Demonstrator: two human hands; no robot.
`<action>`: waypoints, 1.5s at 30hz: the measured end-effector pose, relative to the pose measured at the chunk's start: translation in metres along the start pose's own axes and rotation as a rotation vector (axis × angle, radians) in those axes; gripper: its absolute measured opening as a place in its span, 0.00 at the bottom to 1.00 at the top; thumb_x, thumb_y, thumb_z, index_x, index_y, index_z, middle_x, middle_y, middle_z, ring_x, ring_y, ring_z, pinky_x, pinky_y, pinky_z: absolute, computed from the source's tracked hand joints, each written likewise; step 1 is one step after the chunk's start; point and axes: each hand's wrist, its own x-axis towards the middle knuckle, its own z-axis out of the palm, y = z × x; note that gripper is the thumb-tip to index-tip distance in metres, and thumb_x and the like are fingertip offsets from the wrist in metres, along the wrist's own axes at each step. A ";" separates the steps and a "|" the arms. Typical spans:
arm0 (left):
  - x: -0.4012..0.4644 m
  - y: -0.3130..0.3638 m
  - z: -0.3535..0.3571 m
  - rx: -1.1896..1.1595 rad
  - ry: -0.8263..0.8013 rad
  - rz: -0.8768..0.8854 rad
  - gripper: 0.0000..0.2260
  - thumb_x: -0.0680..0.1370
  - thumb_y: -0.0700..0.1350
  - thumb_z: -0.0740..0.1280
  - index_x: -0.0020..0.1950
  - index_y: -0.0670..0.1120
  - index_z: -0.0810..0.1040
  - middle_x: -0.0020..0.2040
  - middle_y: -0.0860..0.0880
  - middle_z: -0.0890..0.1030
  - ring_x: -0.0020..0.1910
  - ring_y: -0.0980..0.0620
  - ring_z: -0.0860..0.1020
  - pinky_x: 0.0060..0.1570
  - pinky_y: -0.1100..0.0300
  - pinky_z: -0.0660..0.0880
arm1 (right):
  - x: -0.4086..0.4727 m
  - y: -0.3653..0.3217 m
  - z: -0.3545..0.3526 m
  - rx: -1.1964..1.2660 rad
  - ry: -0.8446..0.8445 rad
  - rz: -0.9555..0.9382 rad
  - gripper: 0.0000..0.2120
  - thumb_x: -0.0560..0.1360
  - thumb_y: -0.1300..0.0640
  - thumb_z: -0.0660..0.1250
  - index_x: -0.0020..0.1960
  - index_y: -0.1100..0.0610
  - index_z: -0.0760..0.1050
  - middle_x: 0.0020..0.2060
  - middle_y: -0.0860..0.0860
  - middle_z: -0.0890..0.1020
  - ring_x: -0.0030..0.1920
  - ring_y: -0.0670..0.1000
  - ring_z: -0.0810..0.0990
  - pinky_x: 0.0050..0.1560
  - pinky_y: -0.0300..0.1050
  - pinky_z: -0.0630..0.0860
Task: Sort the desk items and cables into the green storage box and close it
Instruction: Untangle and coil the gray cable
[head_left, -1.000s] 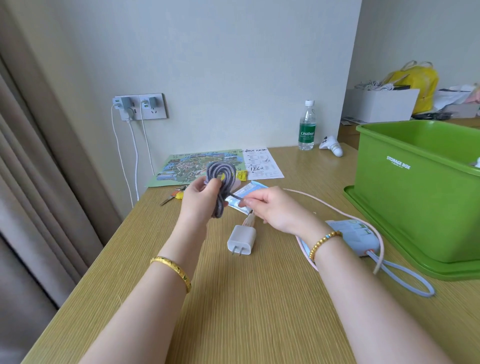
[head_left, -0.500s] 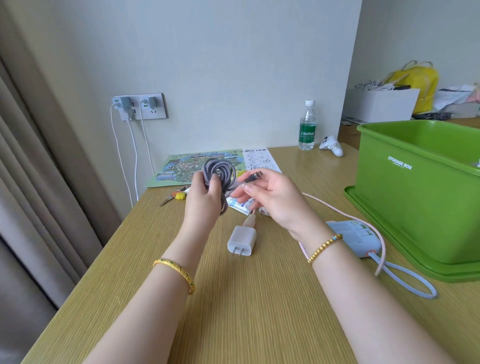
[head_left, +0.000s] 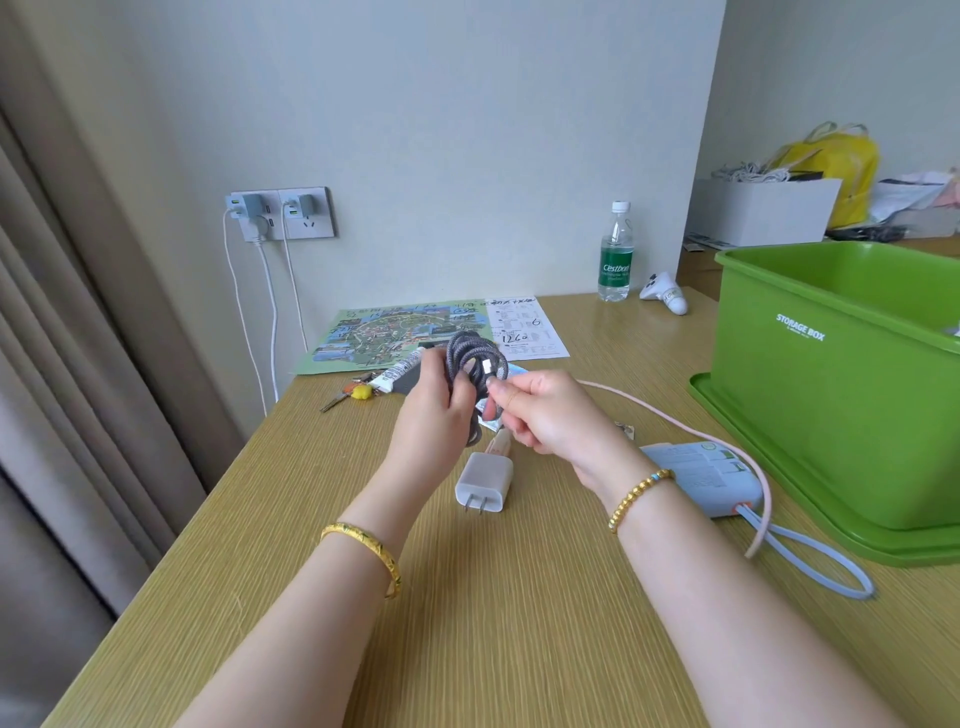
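Note:
My left hand (head_left: 434, 410) grips a coiled grey braided cable (head_left: 475, 358) above the desk. My right hand (head_left: 545, 413) pinches the cable's plug end against the coil. Below them lies a white charger plug (head_left: 484, 482) joined to a pink cable (head_left: 675, 423) that loops past a light-blue power bank (head_left: 701, 478) with a blue cord (head_left: 821, 564). The open green storage box (head_left: 831, 379) stands on its lid (head_left: 769, 467) at the right.
A map leaflet (head_left: 384, 332), a printed sheet (head_left: 524, 325), keys with a yellow tag (head_left: 353, 392) and a white tube (head_left: 397, 374) lie behind my hands. A water bottle (head_left: 616, 254) and a white controller (head_left: 665, 293) stand near the wall. A wall socket (head_left: 280, 213) holds chargers.
My right hand has brought the cable's plug end from the side back onto the coil, and both hands have come closer together. The coil stays in my left hand.

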 end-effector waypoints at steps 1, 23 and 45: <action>-0.001 0.000 0.001 0.026 -0.017 0.012 0.07 0.80 0.42 0.55 0.43 0.51 0.62 0.29 0.53 0.72 0.22 0.61 0.71 0.25 0.67 0.64 | 0.000 0.000 -0.001 0.019 -0.013 0.026 0.17 0.78 0.53 0.61 0.32 0.55 0.75 0.18 0.44 0.67 0.21 0.44 0.63 0.21 0.30 0.59; -0.008 0.008 0.005 -0.077 -0.201 0.121 0.12 0.79 0.45 0.60 0.62 0.48 0.65 0.37 0.57 0.77 0.28 0.64 0.74 0.32 0.66 0.69 | 0.007 0.003 -0.012 0.139 0.203 0.059 0.05 0.74 0.59 0.66 0.39 0.54 0.74 0.29 0.48 0.73 0.20 0.38 0.68 0.20 0.30 0.62; -0.003 0.007 0.000 -0.326 -0.250 -0.184 0.04 0.78 0.43 0.60 0.45 0.45 0.72 0.34 0.50 0.79 0.31 0.55 0.78 0.32 0.64 0.74 | 0.010 0.006 -0.032 0.493 0.041 0.203 0.06 0.78 0.58 0.60 0.47 0.53 0.76 0.33 0.48 0.73 0.31 0.45 0.70 0.25 0.34 0.63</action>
